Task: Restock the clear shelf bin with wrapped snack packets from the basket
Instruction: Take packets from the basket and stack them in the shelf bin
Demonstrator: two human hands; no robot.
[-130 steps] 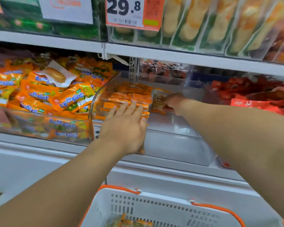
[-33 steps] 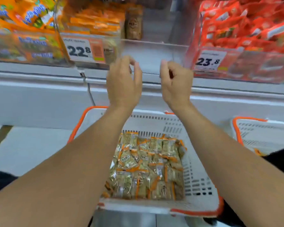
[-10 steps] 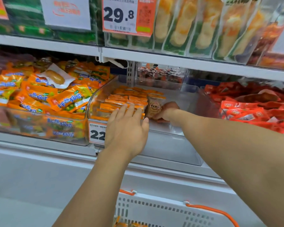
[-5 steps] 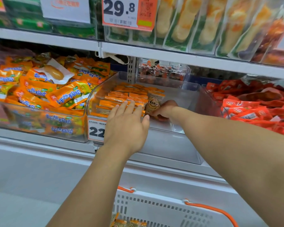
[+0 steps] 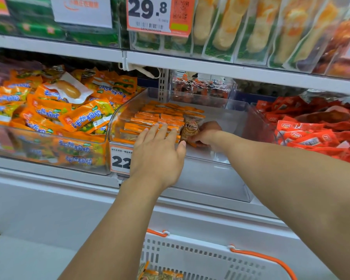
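Both hands reach over the front lip of the clear shelf bin. Its right half is bare floor up to the clear right wall, beyond which red packets are heaped in the neighbouring bin; the left half holds rows of orange-edged snack packets lying flat against the curved left wall. A white shelf edge runs low above the bin, so the opening is shallow.

The left hand lies flat with fingers straight and slightly spread, fingertips resting on the front row of packets. The right hand is curled round one upright snack packet, pinching it at its lower edge just beside the stacked rows; that packet carries a round brown label with dark characters too small to read.

A price tag on the bin front shows "22", partly hidden by the left hand. Another tag above reads "29.8". Below, the white basket with orange handles holds more wrapped packets at the frame's bottom edge.
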